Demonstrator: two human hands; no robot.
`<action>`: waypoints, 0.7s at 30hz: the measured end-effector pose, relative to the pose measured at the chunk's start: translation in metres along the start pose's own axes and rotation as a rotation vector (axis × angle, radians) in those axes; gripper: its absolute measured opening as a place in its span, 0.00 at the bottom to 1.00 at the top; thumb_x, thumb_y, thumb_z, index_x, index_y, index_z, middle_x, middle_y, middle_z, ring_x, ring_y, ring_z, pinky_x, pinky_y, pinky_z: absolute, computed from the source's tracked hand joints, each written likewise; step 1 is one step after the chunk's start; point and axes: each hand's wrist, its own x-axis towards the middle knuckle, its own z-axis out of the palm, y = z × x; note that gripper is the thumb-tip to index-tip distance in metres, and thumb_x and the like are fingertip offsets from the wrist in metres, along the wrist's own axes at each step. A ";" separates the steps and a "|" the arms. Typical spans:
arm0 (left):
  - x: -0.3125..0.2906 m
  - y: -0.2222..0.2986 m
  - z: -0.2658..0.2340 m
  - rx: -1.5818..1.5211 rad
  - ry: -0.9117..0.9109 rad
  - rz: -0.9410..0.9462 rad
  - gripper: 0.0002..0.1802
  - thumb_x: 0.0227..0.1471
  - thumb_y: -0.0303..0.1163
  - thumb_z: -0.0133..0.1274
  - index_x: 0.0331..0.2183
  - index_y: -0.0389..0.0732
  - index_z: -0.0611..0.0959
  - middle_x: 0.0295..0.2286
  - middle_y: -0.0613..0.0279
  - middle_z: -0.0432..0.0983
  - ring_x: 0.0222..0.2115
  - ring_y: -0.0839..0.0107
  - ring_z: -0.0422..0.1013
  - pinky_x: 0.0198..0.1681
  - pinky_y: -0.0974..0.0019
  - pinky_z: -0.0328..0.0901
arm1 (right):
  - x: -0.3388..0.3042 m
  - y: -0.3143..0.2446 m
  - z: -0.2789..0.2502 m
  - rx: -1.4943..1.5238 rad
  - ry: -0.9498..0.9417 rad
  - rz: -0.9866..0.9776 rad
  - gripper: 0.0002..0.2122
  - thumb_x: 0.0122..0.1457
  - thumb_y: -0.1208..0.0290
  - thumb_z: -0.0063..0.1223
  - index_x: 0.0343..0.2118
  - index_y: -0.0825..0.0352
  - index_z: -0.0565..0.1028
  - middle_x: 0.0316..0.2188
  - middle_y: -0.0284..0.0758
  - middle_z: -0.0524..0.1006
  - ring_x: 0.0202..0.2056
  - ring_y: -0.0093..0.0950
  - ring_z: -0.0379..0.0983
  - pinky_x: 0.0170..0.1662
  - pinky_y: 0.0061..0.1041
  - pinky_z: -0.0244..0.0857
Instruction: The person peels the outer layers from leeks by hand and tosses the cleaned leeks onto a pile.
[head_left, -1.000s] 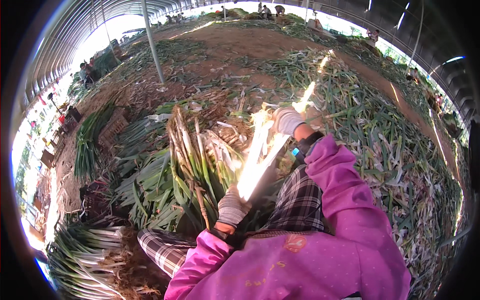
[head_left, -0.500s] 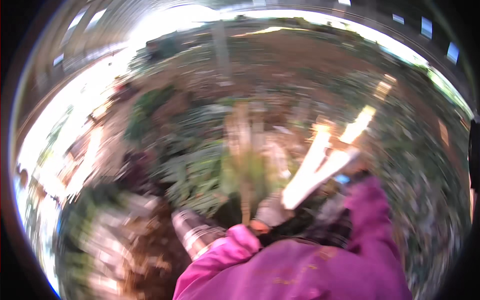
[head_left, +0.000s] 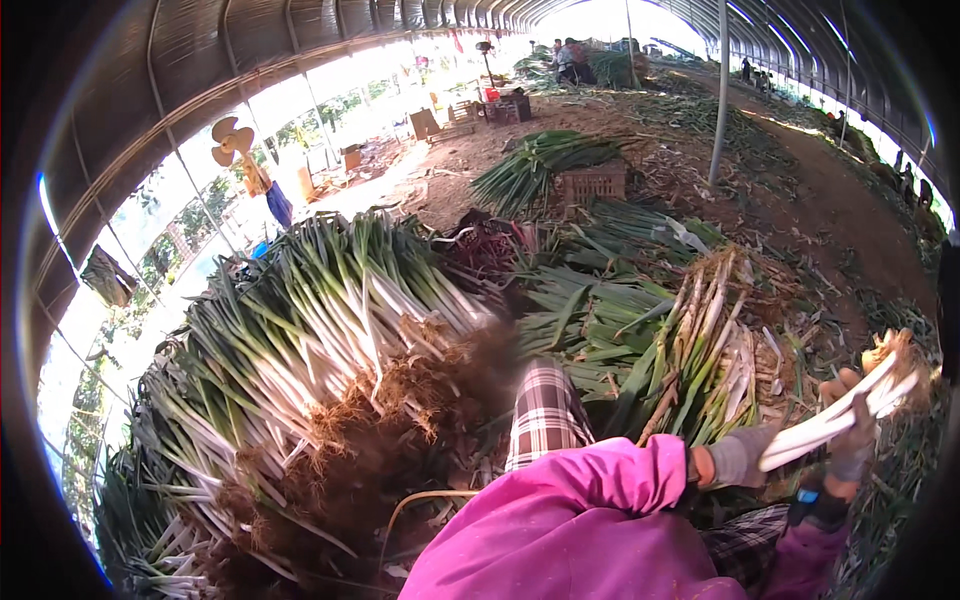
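Observation:
At the right, I hold a few green onions (head_left: 815, 432) slanting up, their white stalks bare and their roots toward the far right. My left hand (head_left: 738, 456), in a grey glove, closes around the lower left end of these stalks. Higher along them is my right hand (head_left: 851, 437), also gloved, with its fingers wrapped round the stalks and a dark band at the wrist. The leaf ends are hidden. Just left of my hands lie other green onions (head_left: 705, 315) in a loose bunch, roots pointing away from me.
A large heap of green onions (head_left: 310, 340) with earthy roots fills the left. Cut green leaves (head_left: 600, 310) cover the ground ahead. Farther off are a crate (head_left: 592, 184) beside a leafy pile, a metal post (head_left: 721, 100), a fan (head_left: 232, 142) and distant people (head_left: 573, 62).
My view has turned left and is sharper, bringing the big heap into sight. The held green onions now appear farther right and lower, with both hands on them.

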 end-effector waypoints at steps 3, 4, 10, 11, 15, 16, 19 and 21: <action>0.018 0.158 -0.070 0.263 -0.111 -0.204 0.30 0.31 0.33 0.58 0.41 0.42 0.67 0.31 0.54 0.72 0.36 0.59 0.70 0.38 0.63 0.64 | 0.047 -0.039 0.029 0.033 0.154 0.153 0.22 0.48 0.73 0.55 0.47 0.65 0.63 0.33 0.32 0.67 0.30 0.25 0.69 0.37 0.28 0.71; 0.024 0.172 -0.083 0.161 -0.021 -0.156 0.34 0.27 0.31 0.58 0.42 0.42 0.65 0.33 0.52 0.72 0.37 0.57 0.69 0.39 0.63 0.65 | 0.057 -0.057 0.069 -0.083 0.086 0.100 0.23 0.45 0.74 0.57 0.46 0.65 0.63 0.30 0.31 0.67 0.27 0.23 0.68 0.32 0.26 0.70; 0.068 0.219 -0.161 0.232 -0.194 -0.041 0.36 0.35 0.37 0.55 0.48 0.37 0.64 0.44 0.51 0.66 0.45 0.66 0.64 0.44 0.69 0.61 | 0.089 -0.080 0.144 -0.531 -0.256 -0.031 0.31 0.42 0.71 0.56 0.51 0.72 0.58 0.38 0.39 0.69 0.38 0.27 0.67 0.42 0.25 0.62; 0.050 0.215 -0.180 -0.085 0.168 0.186 0.36 0.33 0.37 0.57 0.47 0.35 0.65 0.42 0.52 0.68 0.44 0.66 0.66 0.44 0.69 0.62 | 0.088 -0.078 0.169 -0.577 -0.335 -0.093 0.35 0.41 0.69 0.59 0.52 0.73 0.56 0.42 0.42 0.68 0.43 0.29 0.66 0.46 0.27 0.61; 0.052 0.193 -0.343 -0.202 0.670 0.097 0.19 0.35 0.29 0.56 0.33 0.34 0.72 0.25 0.61 0.71 0.23 0.70 0.70 0.27 0.68 0.69 | 0.081 -0.068 0.167 -0.794 -0.571 -0.290 0.40 0.43 0.57 0.59 0.56 0.70 0.52 0.53 0.44 0.59 0.52 0.37 0.59 0.53 0.31 0.53; 0.041 0.211 -0.384 -0.251 0.678 0.238 0.14 0.40 0.28 0.53 0.33 0.34 0.71 0.24 0.60 0.69 0.21 0.70 0.67 0.24 0.65 0.68 | 0.080 -0.066 0.159 -0.805 -0.556 -0.276 0.40 0.43 0.57 0.59 0.56 0.70 0.52 0.53 0.44 0.59 0.52 0.37 0.59 0.53 0.31 0.53; -0.047 0.290 -0.557 1.114 1.097 0.566 0.09 0.46 0.31 0.48 0.25 0.34 0.75 0.20 0.59 0.71 0.21 0.72 0.67 0.21 0.69 0.64 | 0.080 -0.055 0.162 -0.535 -0.541 0.129 0.37 0.42 0.66 0.60 0.55 0.68 0.55 0.49 0.45 0.64 0.47 0.32 0.64 0.50 0.30 0.58; -0.117 0.375 -0.604 0.872 0.894 0.764 0.15 0.50 0.33 0.43 0.36 0.32 0.74 0.28 0.61 0.72 0.30 0.72 0.68 0.29 0.71 0.66 | 0.092 -0.017 0.141 -0.548 -0.280 0.263 0.33 0.43 0.72 0.55 0.55 0.67 0.56 0.44 0.41 0.68 0.40 0.27 0.67 0.43 0.25 0.63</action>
